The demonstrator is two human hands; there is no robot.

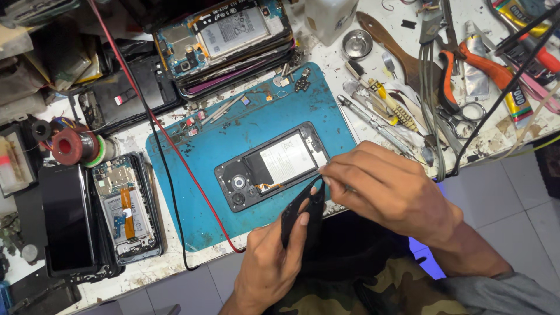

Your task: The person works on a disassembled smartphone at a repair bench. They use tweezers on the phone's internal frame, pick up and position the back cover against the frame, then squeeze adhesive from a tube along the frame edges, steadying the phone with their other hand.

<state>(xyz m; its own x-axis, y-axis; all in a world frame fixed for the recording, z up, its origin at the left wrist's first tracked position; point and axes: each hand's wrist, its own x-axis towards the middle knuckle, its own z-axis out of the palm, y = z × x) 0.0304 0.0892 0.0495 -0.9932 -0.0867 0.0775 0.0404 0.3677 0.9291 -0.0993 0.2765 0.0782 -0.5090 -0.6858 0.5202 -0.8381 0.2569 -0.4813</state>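
Left grip (274, 256): we clamp a black phone cover (303, 213) upright (steadying it).
Right grip (385, 186): we pinch its top edge, above the opened phone (271, 166).

Opened phone (273, 165) lies on mat (204, 146) at centre of worktop (350, 64). Stack of opened phones (224, 41) behind mat. Wire spool (73, 146) and two more phones (96, 216) left of mat. Pliers (472, 64), brush (388, 44), hand tools right of mat. Left hand (271, 262) and right hand (388, 189) at near edge, holding thin panel (306, 213) between them, just in front of opened phone.
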